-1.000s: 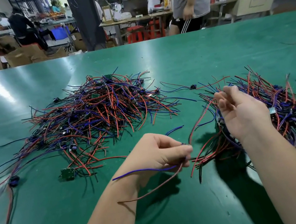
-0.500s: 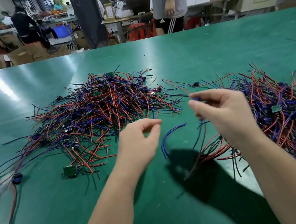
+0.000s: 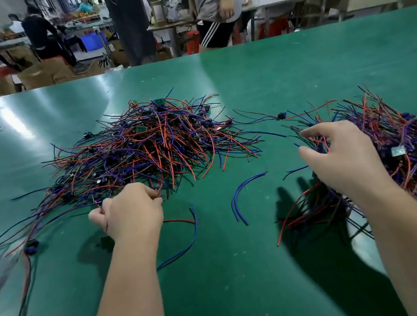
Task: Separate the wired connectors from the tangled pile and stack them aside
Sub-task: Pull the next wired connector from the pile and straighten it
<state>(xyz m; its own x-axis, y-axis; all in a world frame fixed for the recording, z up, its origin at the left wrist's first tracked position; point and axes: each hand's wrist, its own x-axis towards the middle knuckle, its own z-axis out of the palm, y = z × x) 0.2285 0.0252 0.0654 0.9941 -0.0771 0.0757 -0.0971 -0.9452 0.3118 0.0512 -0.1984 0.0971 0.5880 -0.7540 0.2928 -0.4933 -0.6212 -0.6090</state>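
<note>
Left hand (image 3: 131,211) is curled into the near edge of the tangled pile (image 3: 151,150), pinching some of its strands. Right hand (image 3: 343,155) is empty, with its fingers spread loosely over the near-left edge of the sorted stack (image 3: 414,152). Can't tell if it's actually touching the wires.

Progress-wise I'd call it roughly halfway. The stack on the right is already a decent heap, but the tangle in the middle of the green table (image 3: 223,292) looks just as big, so there's plenty left to pull apart.

There are strays to mop up too:
- a loose blue wire (image 3: 238,199) lying between the hands
- a small black connector (image 3: 280,115) sitting between the two heaps on the far side
- another connector (image 3: 30,244) off to the left, with long leads trailing toward the near edge
</note>
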